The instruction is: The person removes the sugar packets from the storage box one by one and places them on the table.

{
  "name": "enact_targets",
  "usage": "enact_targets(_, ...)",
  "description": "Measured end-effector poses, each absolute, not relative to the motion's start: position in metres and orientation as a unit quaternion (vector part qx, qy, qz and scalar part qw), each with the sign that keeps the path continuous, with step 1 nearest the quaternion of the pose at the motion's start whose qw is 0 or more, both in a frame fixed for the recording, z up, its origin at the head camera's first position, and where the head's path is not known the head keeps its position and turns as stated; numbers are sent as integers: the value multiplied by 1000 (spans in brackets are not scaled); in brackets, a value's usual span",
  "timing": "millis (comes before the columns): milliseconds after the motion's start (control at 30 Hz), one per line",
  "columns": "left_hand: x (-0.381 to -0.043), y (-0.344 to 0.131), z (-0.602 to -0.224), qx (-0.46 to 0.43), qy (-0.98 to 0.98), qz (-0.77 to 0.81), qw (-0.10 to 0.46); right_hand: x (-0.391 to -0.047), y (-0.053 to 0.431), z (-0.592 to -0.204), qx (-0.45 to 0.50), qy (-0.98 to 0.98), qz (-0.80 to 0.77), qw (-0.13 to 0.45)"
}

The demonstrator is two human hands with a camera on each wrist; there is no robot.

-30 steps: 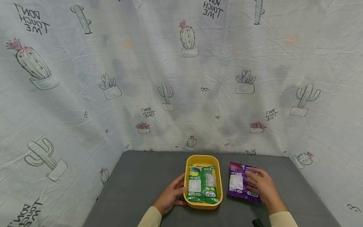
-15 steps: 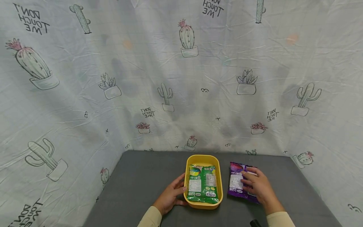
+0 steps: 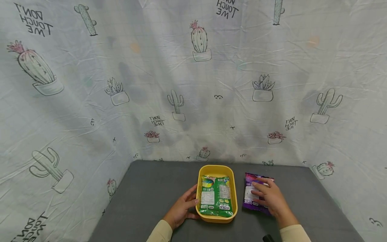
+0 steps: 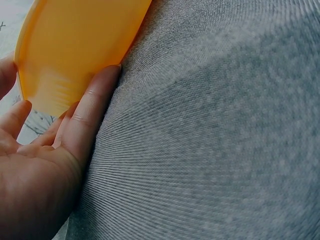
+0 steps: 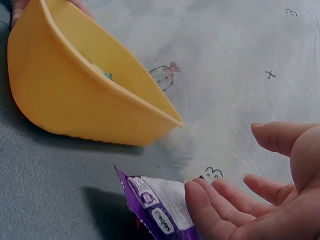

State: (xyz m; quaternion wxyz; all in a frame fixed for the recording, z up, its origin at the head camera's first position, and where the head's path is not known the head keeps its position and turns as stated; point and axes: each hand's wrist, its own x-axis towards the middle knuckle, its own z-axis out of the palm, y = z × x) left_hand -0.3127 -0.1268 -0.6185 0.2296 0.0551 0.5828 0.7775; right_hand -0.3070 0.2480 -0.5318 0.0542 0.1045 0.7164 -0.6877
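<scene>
A green candy bag (image 3: pixel 215 196) lies inside the yellow plastic container (image 3: pixel 199 174). At the container's left side rests my left hand (image 3: pixel 181 208), its fairly straight fingers (image 4: pixel 87 112) spread against the outer wall. To the right, a purple candy bag (image 3: pixel 251 198) lies on the table. My right hand (image 3: pixel 272 200) hovers over the bag's right part with spread, slightly bent fingers and hides some of it. The right wrist view shows a gap between thumb and fingers with nothing held, the purple bag (image 5: pixel 162 207) just beyond the fingertips.
A dark grey cloth (image 3: pixel 145 188) covers the table. White fabric (image 3: pixel 211 111) printed with cacti hangs behind it and at both sides. A small black object (image 3: pixel 267 238) shows at the bottom edge, near the right sleeve.
My right hand has drifted left across the purple bag, covering more of its middle. The left hand, the container and both bags have stayed in place.
</scene>
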Motion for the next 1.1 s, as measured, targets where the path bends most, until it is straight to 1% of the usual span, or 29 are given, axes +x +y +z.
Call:
enact_targets(233, -312, -128, -618, 53, 582, 779, 227, -305, 235, -528, 91, 716, -691, 49)
enact_targets(667, -312, -128, -618, 54, 584, 777, 227, -306, 215, -524, 86, 712, -694, 57)
enact_targets(1100, -313, -126, -619, 49, 587, 776, 224, -310, 202, -529, 80, 708, -698, 71)
